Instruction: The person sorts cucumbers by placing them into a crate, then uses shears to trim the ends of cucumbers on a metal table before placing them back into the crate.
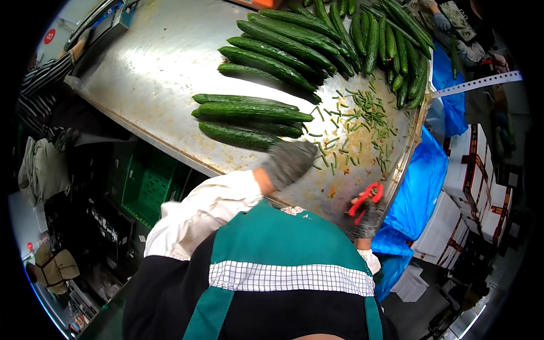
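My left hand, in a grey glove, is smeared by motion beside a small group of cucumbers on the metal table. It lies at the right end of the nearest cucumber; whether it touches it I cannot tell. Down at the table's right corner my right hand, also gloved, is closed on red-handled snips. Between the hands and the larger cucumber pile lie many short cut green stems.
A blue plastic bag hangs along the right table edge, near white boxes. A perforated strip juts out from the right corner. Green crate below left. Another person's striped sleeve is at the far left.
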Available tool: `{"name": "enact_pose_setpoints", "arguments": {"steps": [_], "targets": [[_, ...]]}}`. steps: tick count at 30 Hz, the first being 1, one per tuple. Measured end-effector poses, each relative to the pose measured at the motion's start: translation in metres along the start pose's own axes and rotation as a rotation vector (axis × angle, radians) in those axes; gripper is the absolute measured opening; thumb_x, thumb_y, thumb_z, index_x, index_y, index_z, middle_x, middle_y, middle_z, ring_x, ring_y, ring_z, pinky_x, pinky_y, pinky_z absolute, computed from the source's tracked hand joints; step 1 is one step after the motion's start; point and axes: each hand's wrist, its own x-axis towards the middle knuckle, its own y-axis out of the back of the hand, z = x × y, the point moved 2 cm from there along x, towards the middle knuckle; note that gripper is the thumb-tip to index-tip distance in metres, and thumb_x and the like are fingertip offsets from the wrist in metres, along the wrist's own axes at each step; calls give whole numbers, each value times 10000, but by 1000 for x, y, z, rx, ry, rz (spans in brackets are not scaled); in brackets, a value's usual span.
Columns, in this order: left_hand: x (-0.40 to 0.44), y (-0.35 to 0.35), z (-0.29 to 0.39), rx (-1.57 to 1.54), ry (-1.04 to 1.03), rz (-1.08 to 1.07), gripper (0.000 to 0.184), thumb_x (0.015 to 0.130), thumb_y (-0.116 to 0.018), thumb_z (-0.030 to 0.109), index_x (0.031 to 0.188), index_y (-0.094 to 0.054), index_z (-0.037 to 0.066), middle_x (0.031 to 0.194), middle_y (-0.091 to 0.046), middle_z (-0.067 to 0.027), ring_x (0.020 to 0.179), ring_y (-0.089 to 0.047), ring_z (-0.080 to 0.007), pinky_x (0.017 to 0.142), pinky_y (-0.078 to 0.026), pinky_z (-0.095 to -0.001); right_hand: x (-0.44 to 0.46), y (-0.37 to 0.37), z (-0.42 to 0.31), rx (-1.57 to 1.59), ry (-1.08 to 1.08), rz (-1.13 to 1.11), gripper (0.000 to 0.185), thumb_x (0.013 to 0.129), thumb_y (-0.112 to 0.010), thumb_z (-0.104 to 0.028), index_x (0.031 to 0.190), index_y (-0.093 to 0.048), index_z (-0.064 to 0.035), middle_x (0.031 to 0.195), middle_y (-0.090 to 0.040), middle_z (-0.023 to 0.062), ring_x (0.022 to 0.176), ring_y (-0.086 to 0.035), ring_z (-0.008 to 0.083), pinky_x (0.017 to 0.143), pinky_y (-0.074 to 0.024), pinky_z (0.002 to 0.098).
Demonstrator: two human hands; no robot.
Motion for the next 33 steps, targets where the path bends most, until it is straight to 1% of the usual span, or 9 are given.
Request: {"name": "enact_pose_setpoints", "arguments": {"steps": [3, 5, 10, 13, 16, 18, 23, 28, 33], "targets": [[35, -9, 41, -92, -173, -201, 85, 761, -475, 102, 786, -521, 35, 703, -523, -112, 561, -539, -239, 426, -442, -316, 12, 26, -8, 11, 126, 37, 320, 764, -504, -28, 1067, -401, -36, 829, -537, 113, 597, -568, 208, 532, -486, 298], [49, -35, 60, -208, -311, -344, 191, 766, -471, 192, 875, -565, 67, 996, -525, -144, 956, -512, -309, 709, -457, -464, 14, 34, -14, 18, 162, 77, 333, 747, -525, -36, 1056, -401, -33, 822, -540, 117, 579, -569, 217, 521, -486, 308], [28, -78, 84, -302, -449, 81, 161, 749, -489, 284, 733, -632, 212, 1412, -161, 3, 1303, -70, -337, 938, -10, -664, 11, 44, -14, -13, 187, 145, 326, 738, -531, -39, 1038, -404, -37, 821, -535, 116, 551, -561, 209, 489, -476, 296], [22, -50, 61, -25, -452, -129, 148, 733, -512, 317, 672, -623, 240, 1376, -245, -6, 1305, -43, -339, 958, 40, -639, 6, 32, -10, -103, 170, 173, 278, 763, -541, -51, 1016, -426, -44, 802, -543, 95, 556, -551, 199, 524, -476, 286], [6, -7, 30, -193, -251, 126, 259, 645, -649, 313, 540, -497, 131, 1125, -482, -56, 1196, -291, -298, 1024, -159, -480, 13, 38, 19, -743, 340, 178, 270, 700, -614, -73, 913, -453, -40, 790, -527, 95, 595, -523, 205, 560, -450, 306], [-11, 21, 5, -398, 6, 204, 252, 650, -688, 191, 544, -505, 52, 958, -544, -114, 945, -505, -263, 742, -444, -372, 10, 11, -1, -969, 444, 164, 285, 668, -633, -84, 891, -463, -39, 778, -522, 105, 616, -525, 223, 580, -450, 328], [-77, 24, -46, -1532, 1353, 88, 393, 815, -478, 496, 911, -520, 117, 742, -560, -37, 562, -554, -177, 511, -456, -301, 20, -43, -15, -1296, 502, 119, 334, 578, -680, -209, 822, -519, -48, 760, -543, 137, 735, -541, 312, 643, -439, 393], [-112, 14, -76, -1797, 1561, 220, 1029, 639, -532, 685, 1298, -99, 23, 1100, -450, -235, 870, -548, -385, 690, -482, -501, 37, -54, -4, -1505, 411, 65, 466, 587, -661, -337, 932, -524, -53, 935, -528, 156, 908, -497, 329, 796, -361, 463], [-99, 15, -90, -1946, 1439, 198, 939, 644, -499, 709, 1257, -298, 27, 1107, -462, -220, 919, -541, -346, 738, -473, -479, 38, -89, -38, -1722, 130, -85, 653, 603, -654, -422, 1102, -469, -44, 1187, -415, 205, 1113, -381, 324, 935, -236, 467]]}}
